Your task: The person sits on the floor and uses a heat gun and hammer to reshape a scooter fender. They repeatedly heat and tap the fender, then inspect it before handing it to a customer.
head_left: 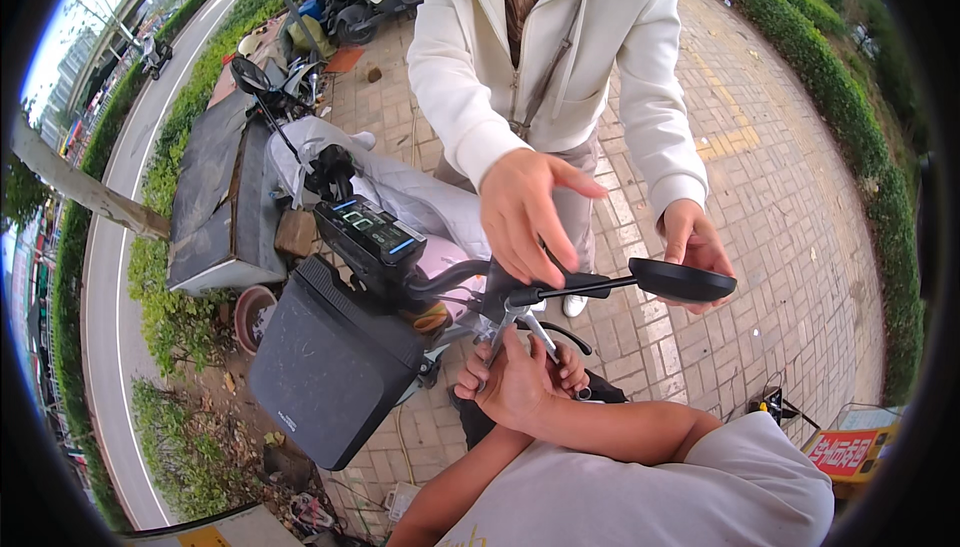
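Note:
At the mirror mount point(522, 297) on an electric scooter's handlebar, two silver wrenches meet and spread downward in a V. My forearms cross below it. My right hand point(515, 387) lies in front, its fingers closed around the left wrench point(496, 343). Partly hidden behind it, my left hand point(570, 369) is closed on the right wrench point(541, 335), whose ring end shows beneath the fingers. A black rear-view mirror point(682, 281) extends right from the mount. Another person's hand point(530, 212) hovers over the handlebar, fingers spread; that person's other hand point(690, 244) is behind the mirror.
A lit display point(370, 230) and a dark front box point(335, 362) are left of the mount. The other person, in a white jacket point(470, 77), stands across the scooter. A grey metal cabinet point(215, 192), a plant pot point(255, 317) and a hedge flank the brick pavement point(760, 247).

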